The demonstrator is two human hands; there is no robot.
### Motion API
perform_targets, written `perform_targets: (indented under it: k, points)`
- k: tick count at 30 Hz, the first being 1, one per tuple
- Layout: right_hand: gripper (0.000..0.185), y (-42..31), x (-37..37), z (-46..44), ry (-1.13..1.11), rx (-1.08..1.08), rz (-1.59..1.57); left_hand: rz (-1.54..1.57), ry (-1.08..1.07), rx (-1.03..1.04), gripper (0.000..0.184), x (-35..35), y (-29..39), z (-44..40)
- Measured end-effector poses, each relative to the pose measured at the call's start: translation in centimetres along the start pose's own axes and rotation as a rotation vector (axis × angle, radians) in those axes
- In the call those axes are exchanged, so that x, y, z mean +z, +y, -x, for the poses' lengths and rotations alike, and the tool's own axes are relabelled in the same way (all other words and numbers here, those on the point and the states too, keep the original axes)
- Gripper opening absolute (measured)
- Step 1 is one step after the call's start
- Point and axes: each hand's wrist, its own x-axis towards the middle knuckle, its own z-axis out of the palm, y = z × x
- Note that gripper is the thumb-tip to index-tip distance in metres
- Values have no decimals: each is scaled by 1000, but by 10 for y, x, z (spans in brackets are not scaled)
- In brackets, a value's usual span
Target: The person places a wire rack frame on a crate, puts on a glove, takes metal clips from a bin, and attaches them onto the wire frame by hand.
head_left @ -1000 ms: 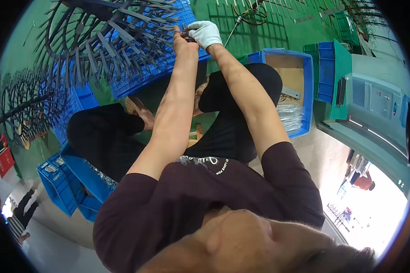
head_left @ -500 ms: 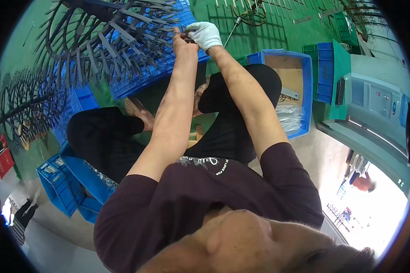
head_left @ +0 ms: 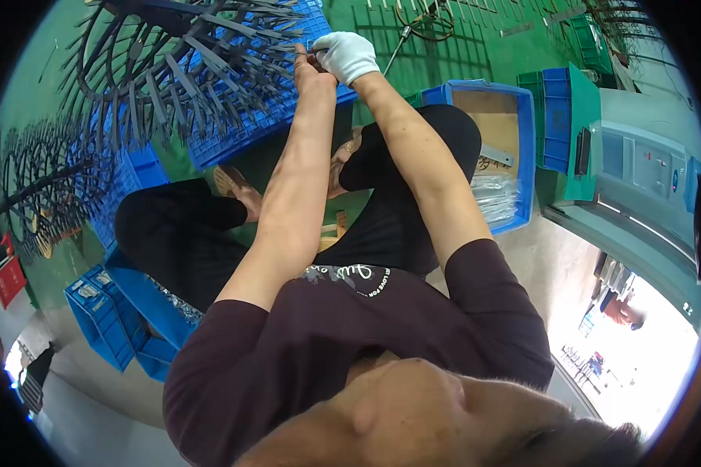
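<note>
My left hand (head_left: 311, 71), bare, is closed at the near right edge of a rack of dark, flat prongs (head_left: 187, 78). My right hand (head_left: 347, 56), in a white glove, is pinched close against it. Between the fingers of both hands is something small and dark, mostly hidden, and I cannot make out its kind. Under the rack and just left of my hands is a blue plastic crate (head_left: 210, 152).
On the right stands a blue bin (head_left: 526, 159) holding clear plastic bags (head_left: 494, 198) and a cardboard sheet. Farther right are stacked blue and green crates (head_left: 556, 117). Blue bins (head_left: 105, 315) stand at lower left. Another dark pronged rack (head_left: 43, 175) is at far left.
My gloved right hand has shifted slightly up and left, staying against my left hand. The left hand has barely moved.
</note>
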Motion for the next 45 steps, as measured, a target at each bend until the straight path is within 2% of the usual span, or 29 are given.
perform_targets:
  k: [5,6,9,10,12,14,16,20,23,24,26,29,32,35,38,41,42,45]
  points:
    - [23,-1,-15,8,-11,86,24,-91,-117,-23,37,-19,-5,16]
    - [24,3,-19,7,-27,104,-3,-177,-173,4,50,-29,-6,16]
    - [23,4,-48,17,-272,105,-21,-281,-367,-163,61,-51,1,38]
    - [23,6,-49,21,-312,58,13,-355,-419,-157,70,-58,2,39]
    - [23,9,-48,28,-388,-44,81,-424,-460,-134,72,-67,2,43]
    - [22,5,-47,37,-362,-61,42,-507,-488,-94,74,-68,7,53]
    - [20,-3,-50,45,-378,-34,5,-561,-445,-75,74,-66,13,63]
    - [23,-24,-54,62,-407,-118,78,-684,-427,-26,72,-67,21,76]
    - [20,-33,-50,62,-388,-108,248,-650,-442,-47,57,-74,28,75]
    - [18,-29,-42,61,-264,-134,378,-620,-400,-53,49,-75,28,73]
    - [17,-29,-38,64,-181,-72,251,-560,-317,-68,33,-77,26,62]
    - [18,-25,-33,64,-113,-25,158,-663,-288,-31,20,-78,27,51]
    - [18,-23,-26,60,-116,-51,135,-728,-289,80,18,-77,27,51]
    - [18,-26,-27,56,-177,8,192,-615,-234,131,17,-73,24,49]
    - [20,-16,-12,49,-41,105,34,-401,-112,52,24,-65,27,40]
    - [21,-12,-2,41,83,135,-69,-391,50,32,35,-49,28,38]
    - [21,-9,2,37,92,131,-66,-375,56,2,40,-44,28,40]
    - [18,-8,10,34,128,105,-83,-271,77,-15,42,-38,23,37]
